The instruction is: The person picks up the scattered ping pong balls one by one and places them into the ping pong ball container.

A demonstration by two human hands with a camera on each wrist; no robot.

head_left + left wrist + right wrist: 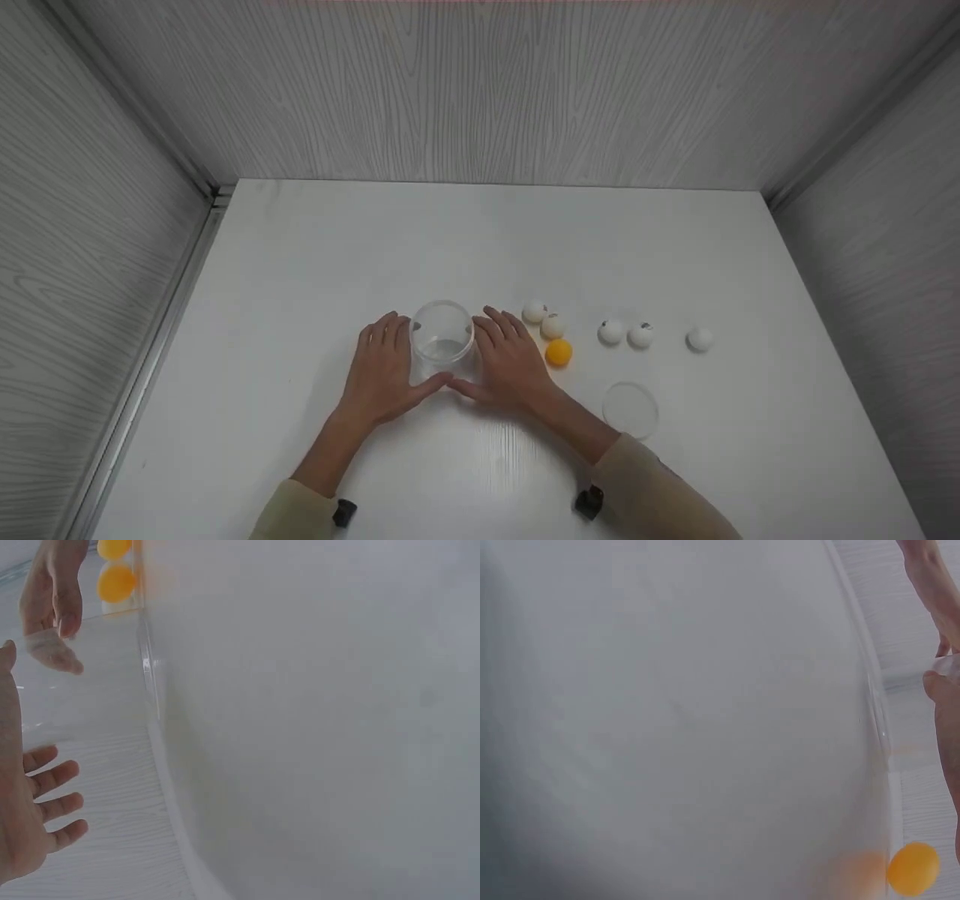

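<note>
A white table fills the floor of a grey wood-grain booth. Near its front edge stands a clear plastic jar, upright and open-topped, flanked by both hands. The left hand lies flat at its left side, fingers straight; the right hand lies flat at its right side, and the two thumbs nearly meet in front of the jar. Whether the fingers touch the wall cannot be told.

The clear round lid lies flat to the right, apart from the jar. Only the head view shows the five white table-tennis balls: two touching just beyond the right hand, a pair farther right, one alone. Small dark marks on some are unreadable.

The orange ball sits beside the right hand; the wrist views, mostly filled by a blurred pale surface, show it too.
</note>
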